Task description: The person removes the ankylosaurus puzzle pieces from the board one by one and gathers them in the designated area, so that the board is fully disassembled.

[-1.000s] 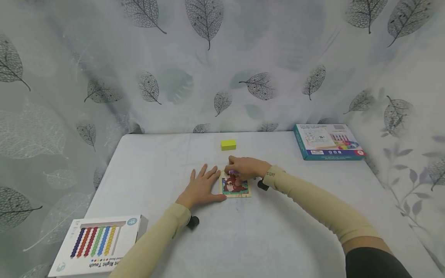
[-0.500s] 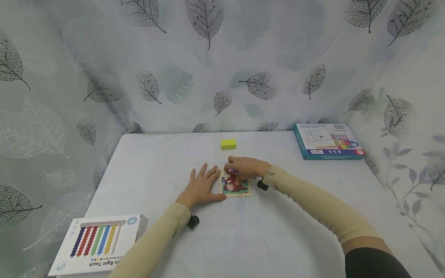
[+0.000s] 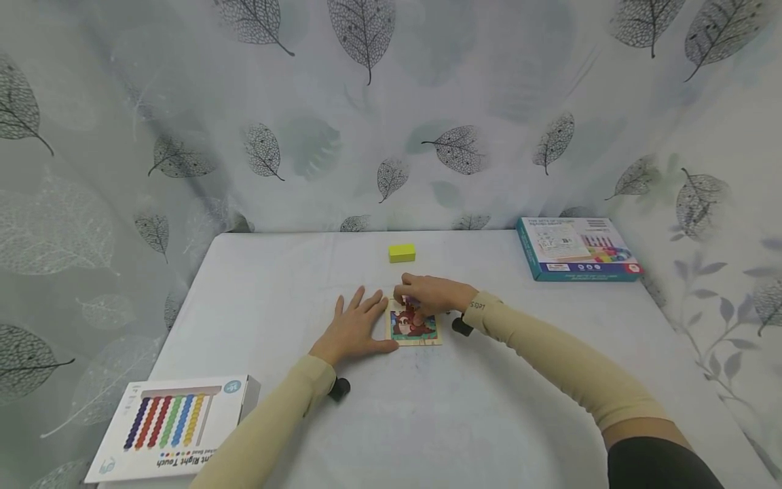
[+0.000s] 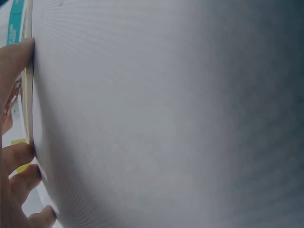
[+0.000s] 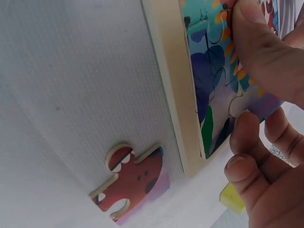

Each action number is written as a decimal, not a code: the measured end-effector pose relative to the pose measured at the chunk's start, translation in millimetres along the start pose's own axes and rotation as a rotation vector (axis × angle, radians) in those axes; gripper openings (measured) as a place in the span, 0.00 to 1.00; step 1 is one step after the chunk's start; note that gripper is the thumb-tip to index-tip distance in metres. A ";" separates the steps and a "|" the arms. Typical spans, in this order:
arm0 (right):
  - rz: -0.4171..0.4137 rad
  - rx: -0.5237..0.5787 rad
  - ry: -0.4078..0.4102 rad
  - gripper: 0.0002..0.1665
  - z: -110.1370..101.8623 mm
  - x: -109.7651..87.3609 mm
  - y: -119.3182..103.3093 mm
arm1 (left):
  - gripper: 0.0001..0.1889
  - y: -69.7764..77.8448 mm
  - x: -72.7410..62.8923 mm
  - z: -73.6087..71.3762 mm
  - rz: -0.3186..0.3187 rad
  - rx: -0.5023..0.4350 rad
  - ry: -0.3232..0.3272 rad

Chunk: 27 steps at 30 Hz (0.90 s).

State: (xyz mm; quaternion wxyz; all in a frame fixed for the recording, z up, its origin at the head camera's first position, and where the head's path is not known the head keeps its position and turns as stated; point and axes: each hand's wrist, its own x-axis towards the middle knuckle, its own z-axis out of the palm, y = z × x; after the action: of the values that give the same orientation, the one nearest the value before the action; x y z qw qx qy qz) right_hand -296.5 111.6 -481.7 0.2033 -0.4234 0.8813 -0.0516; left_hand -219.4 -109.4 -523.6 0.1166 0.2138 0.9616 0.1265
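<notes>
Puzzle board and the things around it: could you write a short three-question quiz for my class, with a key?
1. True or false: a loose red puzzle piece lies on the table, outside the puzzle board.
2. Multiple choice: in the head view, how are the fingers of the left hand? A) clenched in a fist; B) spread; C) interlaced.
3. Fill in: in the head view, the block beyond the puzzle board is ____ in colour.

Key: 1 true; 2 B; 3 yellow.

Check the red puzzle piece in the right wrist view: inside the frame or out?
Out. The red puzzle piece lies on the white tabletop, a visible gap between it and the frame.
</notes>
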 end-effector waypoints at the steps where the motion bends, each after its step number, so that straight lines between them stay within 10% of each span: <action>1: -0.002 0.003 0.003 0.23 0.3 -0.4 0.2 | 0.53 0.1 0.0 0.0 -0.002 0.001 -0.002; 14: -0.086 0.079 0.097 0.12 -1.6 -7.9 8.1 | 0.53 1.9 -0.8 -2.6 0.001 -0.006 0.006; 27: 0.009 0.261 0.180 0.06 -28.7 -39.9 30.6 | 0.53 2.4 -0.3 -1.5 -0.003 -0.002 0.005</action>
State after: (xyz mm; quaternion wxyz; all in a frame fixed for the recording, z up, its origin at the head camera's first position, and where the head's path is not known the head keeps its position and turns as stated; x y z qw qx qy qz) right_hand -307.9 159.4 -451.0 0.1772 -0.3832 0.8836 -0.2024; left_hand -218.7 -107.8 -521.4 0.1145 0.2116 0.9622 0.1279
